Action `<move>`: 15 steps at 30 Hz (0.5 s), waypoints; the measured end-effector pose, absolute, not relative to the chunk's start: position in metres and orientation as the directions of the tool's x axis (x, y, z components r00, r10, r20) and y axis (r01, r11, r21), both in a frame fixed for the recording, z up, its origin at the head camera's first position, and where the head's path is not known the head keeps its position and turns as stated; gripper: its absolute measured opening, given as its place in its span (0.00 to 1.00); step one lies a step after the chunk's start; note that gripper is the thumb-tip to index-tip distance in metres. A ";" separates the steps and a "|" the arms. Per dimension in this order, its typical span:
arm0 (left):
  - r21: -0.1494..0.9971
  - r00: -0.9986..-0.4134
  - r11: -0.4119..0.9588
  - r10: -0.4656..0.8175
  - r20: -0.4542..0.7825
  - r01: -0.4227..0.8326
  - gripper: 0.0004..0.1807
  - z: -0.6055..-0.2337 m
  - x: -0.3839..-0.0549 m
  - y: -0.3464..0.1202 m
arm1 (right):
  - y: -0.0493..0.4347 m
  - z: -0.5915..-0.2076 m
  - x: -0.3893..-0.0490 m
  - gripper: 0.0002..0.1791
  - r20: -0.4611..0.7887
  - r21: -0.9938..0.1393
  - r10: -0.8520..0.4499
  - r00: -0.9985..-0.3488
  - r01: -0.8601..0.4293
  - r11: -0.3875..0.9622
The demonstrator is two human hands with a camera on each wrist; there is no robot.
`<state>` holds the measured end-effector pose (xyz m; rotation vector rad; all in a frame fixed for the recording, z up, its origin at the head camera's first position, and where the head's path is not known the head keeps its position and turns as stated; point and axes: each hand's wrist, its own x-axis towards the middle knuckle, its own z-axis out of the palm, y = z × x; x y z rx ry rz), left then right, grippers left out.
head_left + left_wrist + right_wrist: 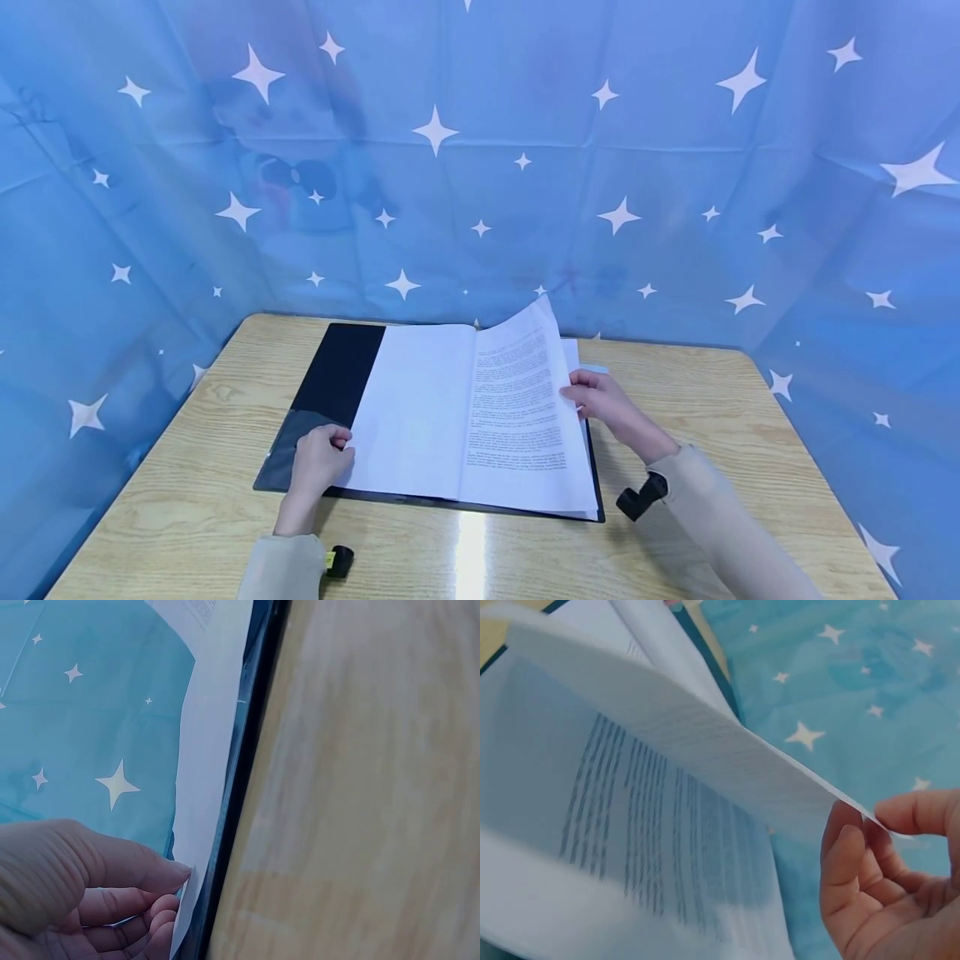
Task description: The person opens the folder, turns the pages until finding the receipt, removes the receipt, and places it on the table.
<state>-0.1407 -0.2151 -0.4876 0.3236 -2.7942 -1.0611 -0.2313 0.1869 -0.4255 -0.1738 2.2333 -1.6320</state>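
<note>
A black folder [345, 367] lies spread on the table with a stack of white paper in it. My right hand [603, 404] pinches the outer edge of a printed sheet [517, 400] between thumb and fingers. That sheet is lifted and curved, its top corner raised; more printed text [645, 817] shows on the page under it. On the other side, my left hand [321, 458] holds the outer edge of the blank left page [420, 400], low near its corner. In the left wrist view the thumb presses that page edge [196, 847], with the fingers curled below.
The wooden table [690, 392] carries the folder near its back edge. A blue curtain [480, 192] with white stars hangs behind and at both sides. A light blue tab [595, 368] sticks out at the folder's upper right. Each wrist bears a small black device.
</note>
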 end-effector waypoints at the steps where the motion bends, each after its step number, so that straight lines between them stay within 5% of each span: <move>1: 0.666 -0.968 0.730 -0.248 0.048 -0.154 0.08 -0.488 -0.141 -0.215 | 0.185 -0.424 -0.231 0.11 -0.216 -0.943 -0.317 -0.923 0.113 0.314; 15: 0.673 -0.970 0.723 -0.241 0.032 -0.158 0.08 -0.487 -0.142 -0.214 | 0.157 -0.408 -0.232 0.10 -0.202 -0.960 -0.360 -0.911 0.111 0.258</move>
